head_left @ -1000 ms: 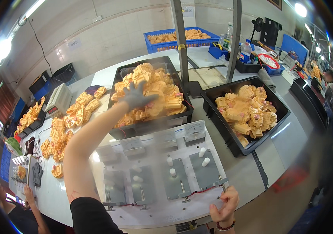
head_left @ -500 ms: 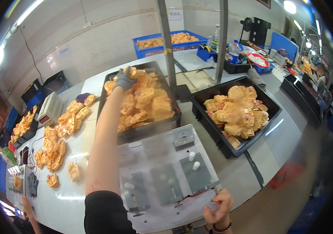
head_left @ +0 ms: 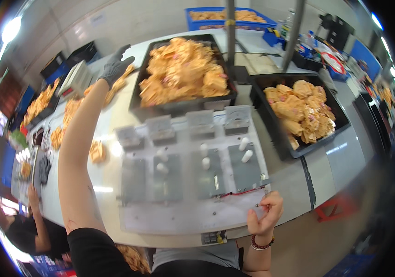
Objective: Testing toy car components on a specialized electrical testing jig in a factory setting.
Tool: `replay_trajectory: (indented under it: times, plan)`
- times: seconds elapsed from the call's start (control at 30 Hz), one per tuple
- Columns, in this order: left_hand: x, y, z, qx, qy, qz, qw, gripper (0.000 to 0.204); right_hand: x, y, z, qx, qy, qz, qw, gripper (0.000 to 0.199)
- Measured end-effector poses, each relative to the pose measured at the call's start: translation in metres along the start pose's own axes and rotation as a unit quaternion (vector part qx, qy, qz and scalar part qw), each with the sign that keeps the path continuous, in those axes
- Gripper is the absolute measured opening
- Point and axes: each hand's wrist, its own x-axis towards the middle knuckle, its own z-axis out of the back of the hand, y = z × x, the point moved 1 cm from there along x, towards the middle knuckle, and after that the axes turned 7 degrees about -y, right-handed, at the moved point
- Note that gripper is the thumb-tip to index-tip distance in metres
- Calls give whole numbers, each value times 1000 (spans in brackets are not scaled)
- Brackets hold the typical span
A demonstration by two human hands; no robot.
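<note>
My left hand [head_left: 114, 68], in a grey glove, is raised at the left side of a black bin [head_left: 183, 105] heaped with yellow-orange plastic parts [head_left: 183, 69]. Its fingers are spread and nothing shows in them. Below the hand, more orange parts [head_left: 114, 92] lie on the table, partly hidden by my arm. My bare right hand [head_left: 267, 214] is at the front right corner of a white test fixture [head_left: 160, 217], its fingers curled together. What they pinch, if anything, is too small to make out. The fixture carries grey plates [head_left: 246, 168], white pegs [head_left: 247, 156] and meters [head_left: 237, 119].
A second black bin [head_left: 276, 134] of orange parts stands to the right. Metal posts [head_left: 230, 32] rise behind the bins, with a blue crate [head_left: 190, 23] beyond. One orange part [head_left: 97, 151] lies left of the fixture. A co-worker [head_left: 36, 235] is at the lower left.
My left hand has left the parts in the bin and moved left, its fingers opening out. My right hand stays by the fixture's corner. The whole view has shifted.
</note>
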Motion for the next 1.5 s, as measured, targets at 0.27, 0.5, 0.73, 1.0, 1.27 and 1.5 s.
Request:
replay_trajectory:
  times: [0.27,0.5,0.73,1.0,1.27,1.5]
  plan:
    - [-228,99,111,164,-20,146,975,71,-1,0,-5,-15,7,-74,997,43]
    - [-342,60,78,216,-27,136,966,54,2,0,-8,25,-1,-103,994,47]
    - [-374,32,80,159,-104,71,979,47,2,3,-13,-20,-52,-80,995,51]
    - [-380,43,80,93,-111,50,988,40,3,6,-13,-12,-27,-132,991,64]
    - [-382,47,80,85,-96,73,989,40,1,6,-14,-28,-21,-131,991,67]
    - [-380,44,81,60,-117,140,981,50,-1,0,-13,-17,-44,-99,994,68]
